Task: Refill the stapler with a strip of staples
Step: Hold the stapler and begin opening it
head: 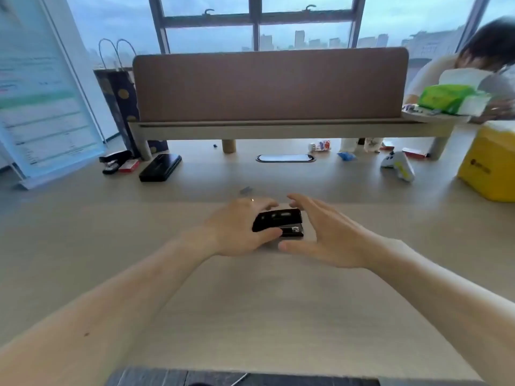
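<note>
Reaching over the desk (250,316), we find the stapler (278,222) near its middle, long axis running left to right between our hands. Our left hand (239,232) clasps its left end; our right hand (323,235) hovers spread and empty beside its right end. A staple strip (245,190) lies just beyond, nearer the left hand.

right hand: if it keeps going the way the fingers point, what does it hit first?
Likely the stapler. The right hand is open, fingers aimed left and slightly forward, just beside the stapler's right end, which the left hand holds. Depth is unclear; the upper fingers might pass just beyond it.
</note>
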A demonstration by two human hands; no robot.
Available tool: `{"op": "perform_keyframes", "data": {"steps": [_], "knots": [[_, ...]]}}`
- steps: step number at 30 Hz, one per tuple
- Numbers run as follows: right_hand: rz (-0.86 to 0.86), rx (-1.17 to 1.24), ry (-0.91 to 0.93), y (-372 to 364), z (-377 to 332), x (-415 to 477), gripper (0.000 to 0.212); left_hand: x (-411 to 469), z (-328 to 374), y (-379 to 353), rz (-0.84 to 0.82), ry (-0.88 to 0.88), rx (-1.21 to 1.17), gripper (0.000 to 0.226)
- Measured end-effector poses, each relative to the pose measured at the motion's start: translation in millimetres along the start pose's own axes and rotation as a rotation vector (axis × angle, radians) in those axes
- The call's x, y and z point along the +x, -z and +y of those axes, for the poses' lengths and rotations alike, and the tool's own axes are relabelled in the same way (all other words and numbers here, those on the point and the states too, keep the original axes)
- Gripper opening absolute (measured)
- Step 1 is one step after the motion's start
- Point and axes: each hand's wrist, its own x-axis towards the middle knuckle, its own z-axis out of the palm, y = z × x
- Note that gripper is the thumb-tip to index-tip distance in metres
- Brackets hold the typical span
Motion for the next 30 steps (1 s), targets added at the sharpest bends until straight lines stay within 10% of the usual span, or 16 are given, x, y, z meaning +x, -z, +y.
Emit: {"op": "perform_keyframes", "data": {"steps": [21, 30], "knots": [[0.3, 0.506, -0.113, -51, 43, 18, 0.056, 32, 34, -48, 0.189, -0.025, 0.038, 0.028], [0.333, 0.568, -0.149, -52, 43, 20, 0.048, 27, 28, -45, 0.388, 0.057, -0.334, 0.02]]}}
